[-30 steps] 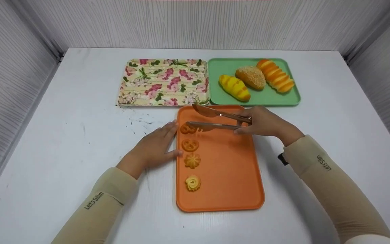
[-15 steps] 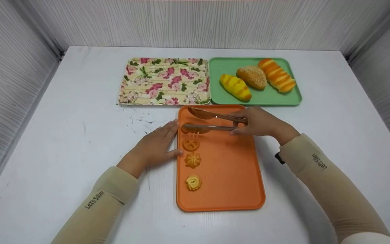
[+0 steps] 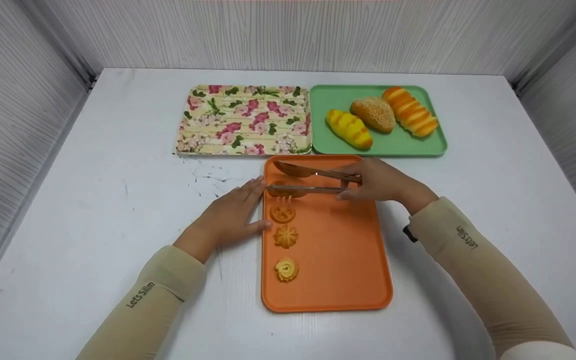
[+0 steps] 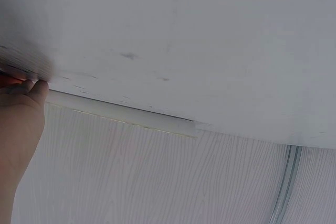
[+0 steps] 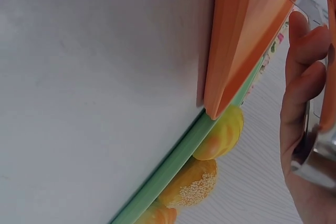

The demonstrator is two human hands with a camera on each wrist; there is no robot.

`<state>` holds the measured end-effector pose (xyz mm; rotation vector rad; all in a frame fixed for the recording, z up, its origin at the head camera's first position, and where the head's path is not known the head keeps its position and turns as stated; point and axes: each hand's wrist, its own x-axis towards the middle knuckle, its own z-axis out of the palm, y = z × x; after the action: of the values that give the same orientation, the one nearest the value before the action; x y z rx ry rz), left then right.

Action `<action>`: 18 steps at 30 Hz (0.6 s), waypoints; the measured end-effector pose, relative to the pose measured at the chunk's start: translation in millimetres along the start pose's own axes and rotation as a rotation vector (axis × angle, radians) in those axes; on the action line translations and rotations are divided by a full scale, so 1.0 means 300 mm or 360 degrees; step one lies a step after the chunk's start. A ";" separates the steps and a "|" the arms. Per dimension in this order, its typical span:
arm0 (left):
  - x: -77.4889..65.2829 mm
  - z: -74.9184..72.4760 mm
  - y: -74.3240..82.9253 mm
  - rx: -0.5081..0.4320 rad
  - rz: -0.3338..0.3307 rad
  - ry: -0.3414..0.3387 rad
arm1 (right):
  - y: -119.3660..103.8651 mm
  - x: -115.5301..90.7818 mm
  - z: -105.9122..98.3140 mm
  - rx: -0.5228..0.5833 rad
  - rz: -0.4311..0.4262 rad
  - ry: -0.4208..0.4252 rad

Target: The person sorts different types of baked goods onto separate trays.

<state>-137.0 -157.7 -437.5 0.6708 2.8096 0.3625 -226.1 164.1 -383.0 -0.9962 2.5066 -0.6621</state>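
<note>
In the head view my right hand (image 3: 380, 181) grips metal tongs (image 3: 313, 189) over the far end of an orange tray (image 3: 338, 260). The tongs' arms stand apart, and the nearer arm covers most of the farthest pretzel-shaped cookie (image 3: 283, 183); whether it touches cannot be told. Below it in a column along the tray's left side lie another pretzel-shaped cookie (image 3: 282, 213), a flower-shaped cookie (image 3: 286, 236) and a swirl cookie (image 3: 286, 270). My left hand (image 3: 228, 217) rests with straight fingers against the tray's left edge, its thumb on the rim.
Behind the orange tray stands a floral tray (image 3: 243, 120). Right of it, a green tray (image 3: 328, 97) holds a yellow bread roll (image 3: 349, 129), a sesame bun (image 3: 374, 114) and a sliced-looking orange loaf (image 3: 410, 111). Patterned panels (image 3: 288, 35) border the white table (image 3: 118, 210).
My right hand has moved the tongs slightly left and nearer, so the near arm now lies over the farthest pretzel-shaped cookie. The left hand stays at the tray's edge.
</note>
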 end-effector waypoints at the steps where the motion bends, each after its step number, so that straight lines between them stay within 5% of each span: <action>1: -0.001 0.000 0.000 0.0002 -0.0002 -0.0002 | -0.002 0.001 0.000 0.0001 -0.0004 -0.0001; 18: -0.004 -0.005 0.001 0.0009 0.0005 -0.0019 | -0.016 0.015 0.009 -0.0034 -0.0029 -0.0004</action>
<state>-136.4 -158.3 -435.7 0.6768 2.7993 0.3501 -225.3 157.1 -383.4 -1.0281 2.5098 -0.6406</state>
